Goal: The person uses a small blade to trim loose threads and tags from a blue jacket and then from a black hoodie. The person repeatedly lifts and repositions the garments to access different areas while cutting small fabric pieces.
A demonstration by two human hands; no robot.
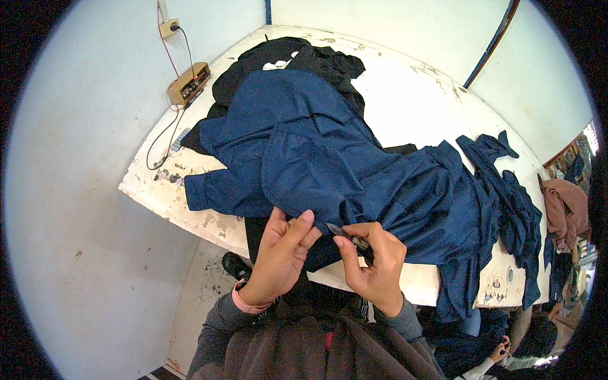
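Observation:
A navy blue garment (310, 161) lies spread and rumpled over the white table, its near edge hanging toward me. My left hand (282, 250) is closed on that near edge, thumb and fingers pinching the cloth. Just to the right, my right hand (379, 266) grips a pair of thread snips (335, 230). Their pointed metal blade reaches left toward the pinched cloth, close to my left fingertips. Whether the blades touch the fabric I cannot tell. My right fingers partly cover the body of the snips.
Black cloth (291, 54) is heaped behind the garment. More navy pieces (506, 202) drape over the table's (411, 95) right side. A small brown box with cables (190, 83) stands at the left wall, near a remote control (180, 138). Another person's hand (501, 349) shows at lower right.

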